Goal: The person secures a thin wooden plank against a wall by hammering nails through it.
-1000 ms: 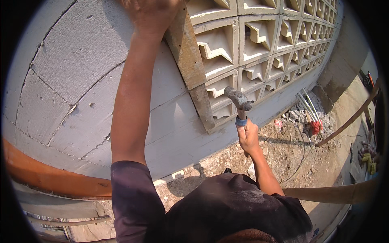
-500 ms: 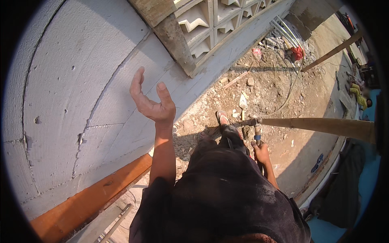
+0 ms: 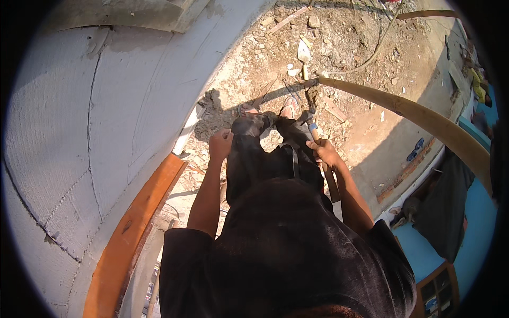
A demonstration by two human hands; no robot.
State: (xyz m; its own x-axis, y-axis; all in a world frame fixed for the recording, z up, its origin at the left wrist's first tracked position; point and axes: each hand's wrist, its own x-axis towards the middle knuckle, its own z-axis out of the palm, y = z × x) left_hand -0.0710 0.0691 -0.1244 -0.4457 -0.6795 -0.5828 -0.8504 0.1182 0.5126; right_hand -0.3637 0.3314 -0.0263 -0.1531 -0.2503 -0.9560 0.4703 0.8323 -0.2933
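Note:
My right hand [image 3: 324,152] is closed around the handle of a hammer [image 3: 313,132], which has a wooden grip with a blue band and a dark metal head pointing down past my right knee. Below that hand a dark flat length hangs beside my thigh; whether it belongs to the hammer I cannot tell. My left hand [image 3: 220,144] hangs beside my left thigh with its fingers curled in and nothing visible in them. Nearest to it is the grey-white block wall [image 3: 132,100]. On the rubble ahead of my sandalled feet lies a trowel [image 3: 304,52].
A long wooden pole [image 3: 403,105] slants across the right side. An orange-brown wooden beam [image 3: 135,225] runs along the wall's foot at lower left. Broken rubble [image 3: 350,47] and a hose [image 3: 377,49] cover the ground ahead. Blue sandals [image 3: 415,150] lie at right.
My left hand has dropped from in front of the wall to beside my thigh, and its fingers have curled. My right hand still holds the hammer, now closer to my leg. The view has shifted.

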